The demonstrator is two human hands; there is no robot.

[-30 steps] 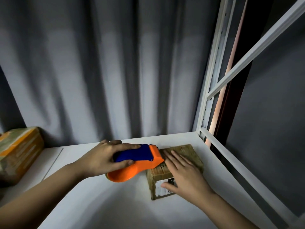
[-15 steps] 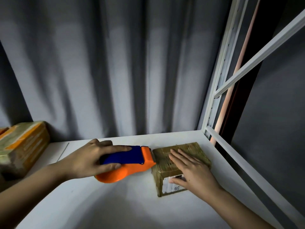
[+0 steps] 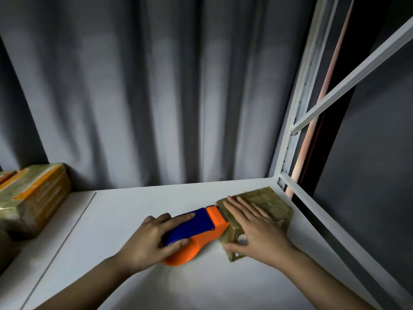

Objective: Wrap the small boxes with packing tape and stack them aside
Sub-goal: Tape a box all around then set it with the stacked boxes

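A small brown box (image 3: pixel 271 203), shiny with tape, sits on the white shelf (image 3: pixel 138 202) near its right rail. My right hand (image 3: pixel 252 229) lies flat on the box top with straight fingers, the thumb against the near side. My left hand (image 3: pixel 152 240) grips a blue and orange tape dispenser (image 3: pixel 201 229). The dispenser's orange front touches the left edge of the box.
A stack of larger taped boxes with orange stripes (image 3: pixel 33 198) stands at the far left of the shelf. White metal shelf rails and an upright (image 3: pixel 290 139) border the right side. A grey curtain (image 3: pixel 156 97) hangs behind.
The dispenser drew back to the left off the box top, then came back against the box's left edge. My right hand stayed flat on the box.
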